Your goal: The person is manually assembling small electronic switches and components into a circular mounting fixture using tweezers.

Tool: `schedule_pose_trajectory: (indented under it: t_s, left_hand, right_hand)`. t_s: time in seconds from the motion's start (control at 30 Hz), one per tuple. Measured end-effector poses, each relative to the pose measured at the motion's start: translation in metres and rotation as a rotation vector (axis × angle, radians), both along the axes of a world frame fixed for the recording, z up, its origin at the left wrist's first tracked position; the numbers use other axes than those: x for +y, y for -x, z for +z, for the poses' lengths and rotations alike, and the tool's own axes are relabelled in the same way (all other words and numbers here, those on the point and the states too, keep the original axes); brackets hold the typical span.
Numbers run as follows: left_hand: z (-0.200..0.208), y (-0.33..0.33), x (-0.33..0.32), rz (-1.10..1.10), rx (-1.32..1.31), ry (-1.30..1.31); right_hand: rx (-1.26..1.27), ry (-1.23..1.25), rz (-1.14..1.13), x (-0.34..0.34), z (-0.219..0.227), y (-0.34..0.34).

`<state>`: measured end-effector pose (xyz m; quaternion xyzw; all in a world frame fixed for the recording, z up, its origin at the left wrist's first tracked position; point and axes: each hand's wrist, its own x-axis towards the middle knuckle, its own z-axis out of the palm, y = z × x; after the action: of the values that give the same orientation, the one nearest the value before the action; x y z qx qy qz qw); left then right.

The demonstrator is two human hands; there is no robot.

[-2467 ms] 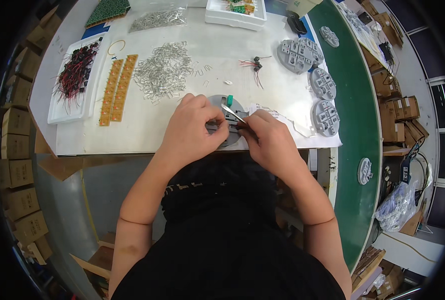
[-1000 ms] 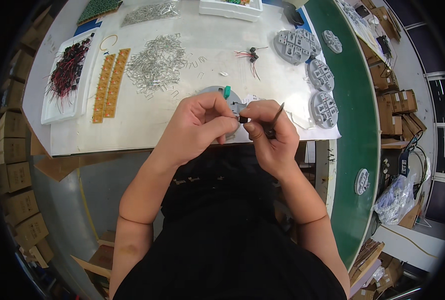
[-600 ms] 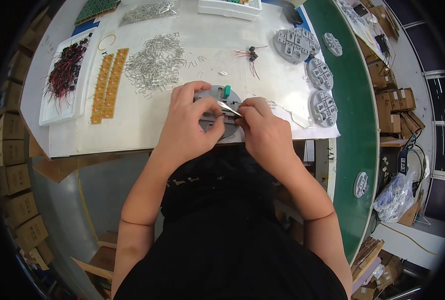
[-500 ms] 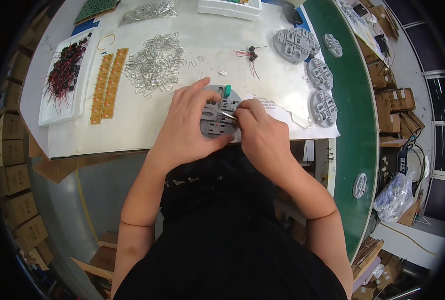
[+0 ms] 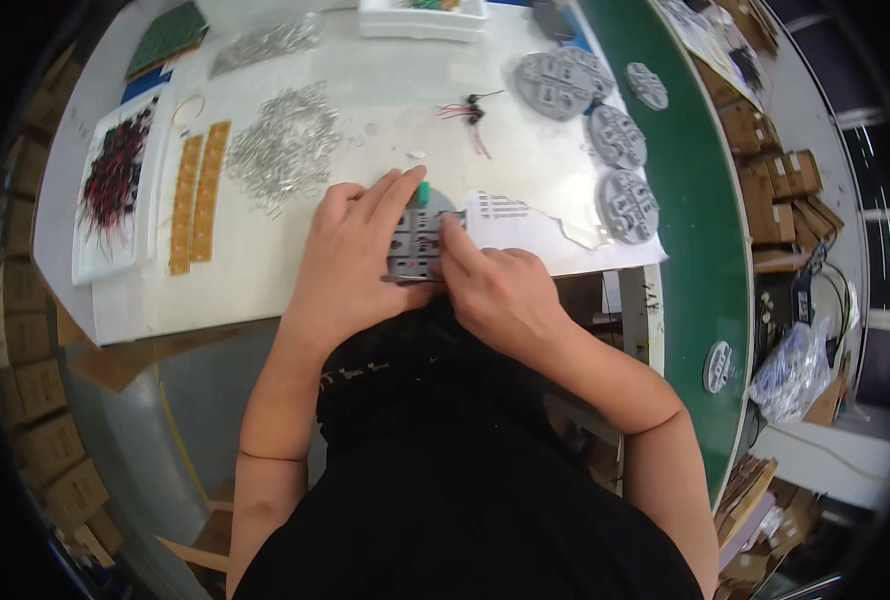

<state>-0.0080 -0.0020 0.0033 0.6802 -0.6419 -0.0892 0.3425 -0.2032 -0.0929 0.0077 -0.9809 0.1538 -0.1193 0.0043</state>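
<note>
Left hand (image 5: 350, 255) fingers curled round grey round plate (image 5: 417, 240); right hand (image 5: 495, 290) fingers pinching its edge; white tray (image 5: 105, 200) holds red-black wires.

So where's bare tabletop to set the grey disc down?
Bare strip between the orange strips and the left hand, below the metal clip pile. Crowded: right edge, stacked grey discs and paper sheet.

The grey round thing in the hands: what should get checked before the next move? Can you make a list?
1. Grey disc lies flat on the table: ok.
2. Left hand steadies the disc: ok.
3. Right hand fingertips at the disc: ok.
4. Tool in the right hand: cannot tell.
5. Metal clips within reach: ok.
6. Disc slots filled: cannot tell.
</note>
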Motion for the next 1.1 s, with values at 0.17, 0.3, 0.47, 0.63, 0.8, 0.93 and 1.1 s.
schedule_pose_trajectory:
  t_s: [0.17, 0.3, 0.47, 0.63, 0.8, 0.93, 1.1]
  left_hand:
    - [0.01, -0.008, -0.012, -0.046, -0.197, -0.088]
    - [0.021, -0.005, -0.012, -0.062, -0.196, -0.118]
    - [0.005, 0.008, -0.012, 0.088, 0.069, 0.262]
    - [-0.024, 0.004, -0.007, 0.105, 0.082, 0.218]
    - [-0.017, -0.001, 0.005, 0.056, 0.355, -0.036]
    - [-0.004, 0.006, -0.001, 0.099, 0.318, -0.143]
    - [-0.013, 0.005, -0.003, 0.093, 0.197, -0.063]
  right_hand:
    - [-0.027, 0.041, -0.006, 0.002, -0.011, 0.011]
    - [-0.472, -0.278, 0.097, -0.014, -0.022, 0.009]
    - [-0.829, -1.247, -0.209, -0.007, 0.037, 0.031]
    - [-0.534, -0.829, -0.194, -0.061, 0.03, 0.029]
    - [-0.091, -0.42, -0.035, -0.061, 0.042, 0.019]
    - [0.136, -0.342, -0.051, -0.061, 0.042, 0.006]
    - [0.163, -0.247, -0.038, -0.053, 0.035, -0.001]
